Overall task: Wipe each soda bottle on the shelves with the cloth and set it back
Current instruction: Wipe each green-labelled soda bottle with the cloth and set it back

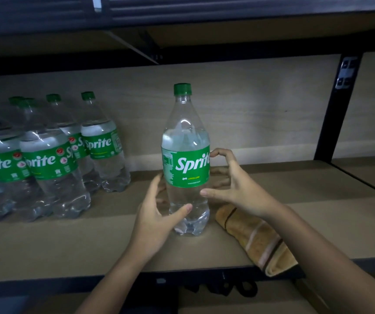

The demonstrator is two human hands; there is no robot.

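Sprite bottle (186,164) stands upright between both hands' spread, loosely curved fingers (218,155), ungripped.

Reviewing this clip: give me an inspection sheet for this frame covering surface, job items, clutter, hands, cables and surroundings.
Surface: tan shelf board on a dark metal frame.
Job's things: one Sprite bottle stands upright alone, green cap on; group of Sprite bottles stands at the left; folded tan cloth lies right of the lone bottle, one end over the shelf's front edge.
Clutter: nothing seen.
Hands: left hand and right hand flank the lone bottle, fingers spread; neither holds the cloth; contact with the bottle unclear.
Cables: nothing seen.
Surroundings: plain back panel, dark upright post at right, another shelf above; dim lighting.
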